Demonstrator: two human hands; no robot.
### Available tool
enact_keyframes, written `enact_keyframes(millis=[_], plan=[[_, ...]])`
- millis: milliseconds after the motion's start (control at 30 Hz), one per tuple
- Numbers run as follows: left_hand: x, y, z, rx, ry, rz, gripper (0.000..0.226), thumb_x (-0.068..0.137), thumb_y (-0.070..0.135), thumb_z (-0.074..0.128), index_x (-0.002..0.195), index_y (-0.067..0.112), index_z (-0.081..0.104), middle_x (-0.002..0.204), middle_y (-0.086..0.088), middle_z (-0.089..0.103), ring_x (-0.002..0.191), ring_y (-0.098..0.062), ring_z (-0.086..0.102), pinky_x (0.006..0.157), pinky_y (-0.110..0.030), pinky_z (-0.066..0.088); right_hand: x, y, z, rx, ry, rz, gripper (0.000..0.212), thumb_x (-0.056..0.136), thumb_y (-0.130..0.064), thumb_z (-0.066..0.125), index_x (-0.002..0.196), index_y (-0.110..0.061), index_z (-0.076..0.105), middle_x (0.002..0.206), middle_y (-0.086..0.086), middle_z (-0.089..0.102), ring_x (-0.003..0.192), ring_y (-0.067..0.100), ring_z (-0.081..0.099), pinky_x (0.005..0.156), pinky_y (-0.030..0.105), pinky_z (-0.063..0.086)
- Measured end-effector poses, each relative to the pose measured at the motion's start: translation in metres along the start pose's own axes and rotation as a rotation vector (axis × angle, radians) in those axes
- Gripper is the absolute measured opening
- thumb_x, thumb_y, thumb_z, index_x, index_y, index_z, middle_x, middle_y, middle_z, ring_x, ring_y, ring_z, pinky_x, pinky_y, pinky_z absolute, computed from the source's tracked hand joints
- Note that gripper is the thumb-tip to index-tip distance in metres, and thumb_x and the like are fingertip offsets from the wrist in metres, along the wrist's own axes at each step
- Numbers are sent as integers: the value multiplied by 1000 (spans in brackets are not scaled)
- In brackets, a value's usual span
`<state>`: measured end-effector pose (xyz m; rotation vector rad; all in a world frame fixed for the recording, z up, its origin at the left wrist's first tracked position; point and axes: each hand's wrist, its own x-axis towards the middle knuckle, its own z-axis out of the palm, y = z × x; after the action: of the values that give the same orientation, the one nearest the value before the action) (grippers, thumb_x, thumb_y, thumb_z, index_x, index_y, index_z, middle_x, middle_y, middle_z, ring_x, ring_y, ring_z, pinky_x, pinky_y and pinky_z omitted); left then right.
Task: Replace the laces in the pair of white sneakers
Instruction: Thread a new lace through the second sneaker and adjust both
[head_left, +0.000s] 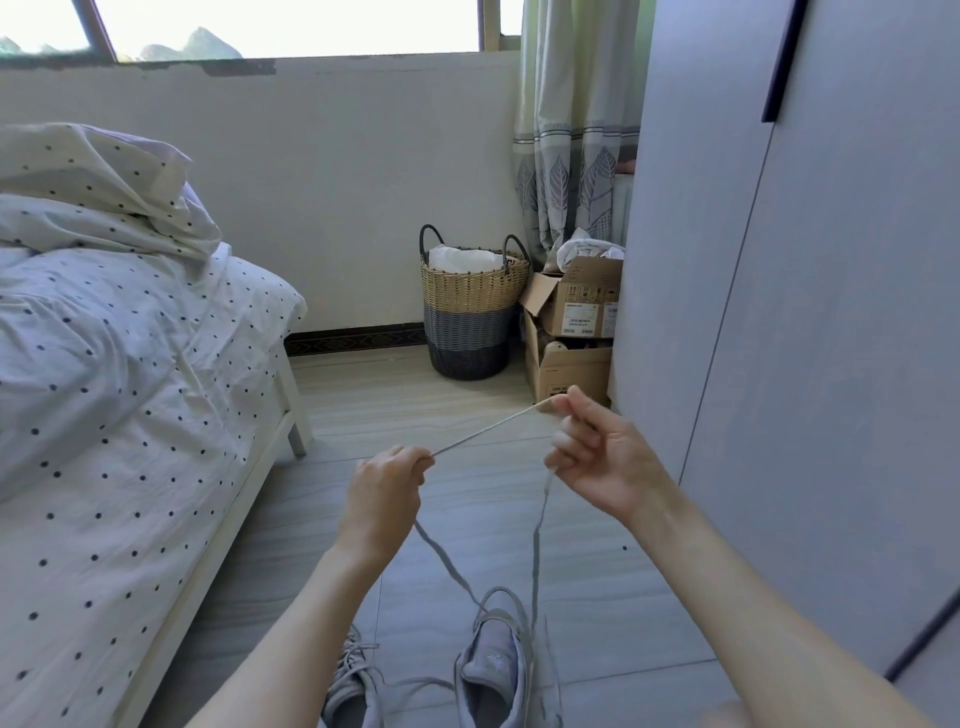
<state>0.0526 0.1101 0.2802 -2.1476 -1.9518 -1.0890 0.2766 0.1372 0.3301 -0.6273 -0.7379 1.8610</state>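
Observation:
Two white sneakers stand on the floor at the bottom of the view: the left sneaker (353, 686), partly behind my left forearm, has a lace in it, and the right sneaker (493, 665) has its tongue exposed. A white lace (488, 428) is stretched taut between my hands above the shoes. My left hand (384, 493) pinches it at one point and my right hand (597, 457) pinches it higher up, by the fingertips. Both loose ends of the lace hang down toward the right sneaker. Another loose lace lies on the floor between the shoes.
A bed (130, 389) with polka-dot bedding fills the left side. A grey wardrobe (805, 312) stands on the right. At the far wall are a woven basket (470, 306) and stacked cardboard boxes (571, 322). Tiled floor runs between bed and wardrobe.

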Motion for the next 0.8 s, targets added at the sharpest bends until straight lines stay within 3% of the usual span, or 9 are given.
enact_keyframes(millis=[67,200,333,467,567,667,800], plan=[[-1,-2,-1,19,-14,-65,19,93,6,51,90,9,69,78,-4,66,72,-25,62,76,-41,48,-5,0,-6,-78,-18,28,18,80,-27,59,78,-9,63,47,-5,33,43,8,35,47,21,38],[-2,3,-4,7,20,5,17,93,12,53,90,11,69,81,-1,66,72,-24,61,74,-40,45,-13,18,-13,-466,-122,344,32,89,-36,51,92,-6,64,67,2,58,60,13,56,62,26,47],[3,22,-10,-51,130,166,21,89,24,52,91,15,71,81,4,66,72,-15,59,73,-33,43,-12,28,-6,-649,-168,490,58,83,-52,52,114,-3,54,78,8,65,70,19,62,68,31,51],[3,34,-13,-39,146,270,32,90,30,43,96,16,71,84,4,65,79,-11,57,75,-29,40,-14,32,5,-726,-262,533,67,83,-64,46,124,-11,51,102,14,67,89,25,65,79,38,53],[3,32,-11,-24,140,289,34,90,31,43,96,16,72,83,4,65,80,-11,57,75,-29,39,-11,34,7,-680,-286,436,61,84,-61,44,108,-8,60,88,8,65,83,20,63,79,33,51],[3,24,-10,-24,114,239,29,89,30,47,94,15,72,82,4,65,76,-14,59,74,-31,43,-9,28,11,-506,-265,255,34,87,-42,50,82,-10,60,59,-2,42,56,12,41,58,23,38],[1,15,-8,-49,78,127,15,91,14,58,92,9,72,81,-1,66,71,-21,60,75,-37,47,-4,18,10,-313,-160,97,29,89,-26,50,65,-12,59,52,-4,27,49,10,26,52,23,24]])
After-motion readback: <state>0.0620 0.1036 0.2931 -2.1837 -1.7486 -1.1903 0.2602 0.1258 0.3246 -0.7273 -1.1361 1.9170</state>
